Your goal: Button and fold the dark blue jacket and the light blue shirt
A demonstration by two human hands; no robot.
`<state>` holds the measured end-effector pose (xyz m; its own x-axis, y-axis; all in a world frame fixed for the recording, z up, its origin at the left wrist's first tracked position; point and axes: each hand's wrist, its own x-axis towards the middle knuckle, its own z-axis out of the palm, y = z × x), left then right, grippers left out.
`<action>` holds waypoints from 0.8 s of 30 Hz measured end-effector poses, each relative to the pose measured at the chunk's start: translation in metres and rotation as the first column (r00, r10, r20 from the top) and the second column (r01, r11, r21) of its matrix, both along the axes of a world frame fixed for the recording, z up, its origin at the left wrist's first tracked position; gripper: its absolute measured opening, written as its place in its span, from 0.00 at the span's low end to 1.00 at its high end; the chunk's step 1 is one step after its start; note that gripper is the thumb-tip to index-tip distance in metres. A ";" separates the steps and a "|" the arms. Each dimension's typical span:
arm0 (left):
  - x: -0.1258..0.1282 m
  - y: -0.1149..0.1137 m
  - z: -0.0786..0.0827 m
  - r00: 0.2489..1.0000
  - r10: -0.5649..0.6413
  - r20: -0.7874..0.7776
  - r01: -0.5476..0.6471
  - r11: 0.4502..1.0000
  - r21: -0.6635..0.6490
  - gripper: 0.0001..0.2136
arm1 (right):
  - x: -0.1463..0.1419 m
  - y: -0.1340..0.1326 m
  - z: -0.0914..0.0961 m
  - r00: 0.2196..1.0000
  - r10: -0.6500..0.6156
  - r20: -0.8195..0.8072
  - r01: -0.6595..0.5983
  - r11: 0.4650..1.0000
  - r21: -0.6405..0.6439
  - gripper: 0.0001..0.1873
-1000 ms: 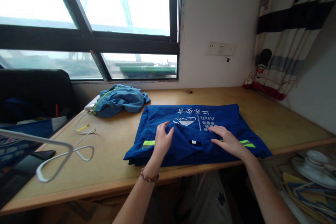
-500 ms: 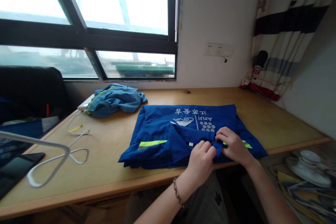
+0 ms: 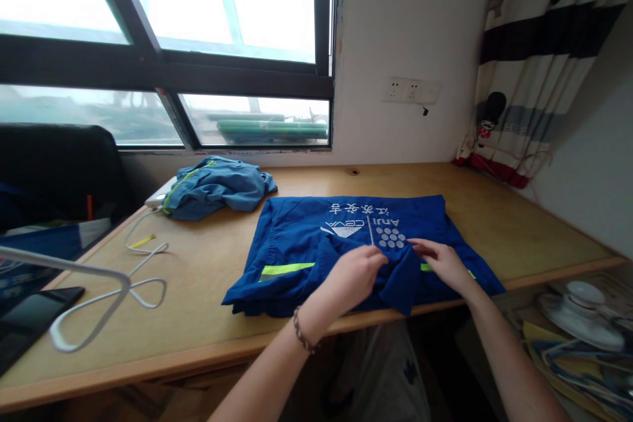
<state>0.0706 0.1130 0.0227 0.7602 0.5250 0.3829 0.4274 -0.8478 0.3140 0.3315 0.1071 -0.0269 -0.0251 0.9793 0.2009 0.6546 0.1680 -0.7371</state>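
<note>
A dark blue work shirt (image 3: 306, 244) with white lettering and yellow reflective strips lies folded on the wooden desk (image 3: 208, 316), collar towards me. My left hand (image 3: 353, 273) is closed on the shirt's collar fabric near the middle. My right hand (image 3: 442, 260) rests beside it on the collar's right part, fingers pinching the cloth. A flap of the collar (image 3: 403, 287) stands lifted between both hands.
A crumpled lighter blue garment (image 3: 215, 188) lies at the back left by the window. A white hanger (image 3: 93, 300) and a white cable (image 3: 143, 241) sit on the left. A dark phone (image 3: 30, 316) is at far left. A curtain (image 3: 539, 59) hangs at right.
My left hand moved from the shirt's left side to the collar's middle beside my right hand. Both hands gripped the collar and now lift its flap.
</note>
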 end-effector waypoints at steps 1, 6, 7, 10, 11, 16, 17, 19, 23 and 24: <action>-0.007 0.013 0.003 0.997 0.077 0.015 -0.077 0.997 0.003 0.11 | -0.002 0.000 0.005 0.999 -0.028 -0.044 0.029 0.999 0.021 0.19; -0.030 0.067 -0.005 0.966 0.196 -0.172 -0.217 0.970 -0.114 0.15 | -0.043 -0.003 0.033 0.981 -0.009 0.192 -0.026 0.983 0.180 0.19; -0.032 0.073 -0.009 0.956 0.208 -0.209 -0.244 0.956 -0.164 0.13 | -0.052 -0.001 0.035 0.955 0.027 0.295 -0.075 0.986 0.152 0.23; -0.036 0.078 -0.019 0.918 0.321 -0.232 -0.371 0.902 -0.222 0.09 | -0.066 0.012 0.036 0.849 0.035 0.527 -0.045 0.999 0.006 0.28; -0.037 0.076 -0.022 0.902 0.371 -0.218 -0.416 0.883 -0.218 0.09 | -0.066 0.019 0.033 0.820 0.002 0.572 0.016 1.000 -0.026 0.24; -0.040 0.063 -0.040 0.815 0.546 -0.193 -0.579 0.772 -0.260 0.08 | -0.048 0.055 0.009 0.832 -0.058 0.551 0.166 0.975 -0.148 0.11; -0.040 0.062 -0.045 0.808 0.561 -0.183 -0.590 0.760 -0.272 0.08 | -0.044 0.060 0.002 0.858 -0.072 0.508 0.180 0.969 -0.168 0.12; -0.041 0.062 -0.052 0.817 0.566 -0.115 -0.572 0.768 -0.288 0.08 | -0.036 0.065 -0.011 0.902 -0.123 0.414 0.216 0.959 -0.186 0.14; -0.043 0.062 -0.050 0.827 0.554 0.094 -0.517 0.816 -0.259 0.09 | -0.025 0.062 -0.021 0.983 -0.122 0.139 0.151 0.964 -0.220 0.14; -0.043 0.059 -0.046 0.817 0.561 0.135 -0.529 0.822 -0.212 0.10 | -0.026 0.057 -0.018 0.990 -0.110 0.088 0.126 0.970 -0.208 0.14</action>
<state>0.0280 0.1720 -0.0232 0.2551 0.8966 0.3621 0.7252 -0.4251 0.5416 0.3059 0.1645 -0.0448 0.0860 0.9962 -0.0100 0.7156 -0.0687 -0.6952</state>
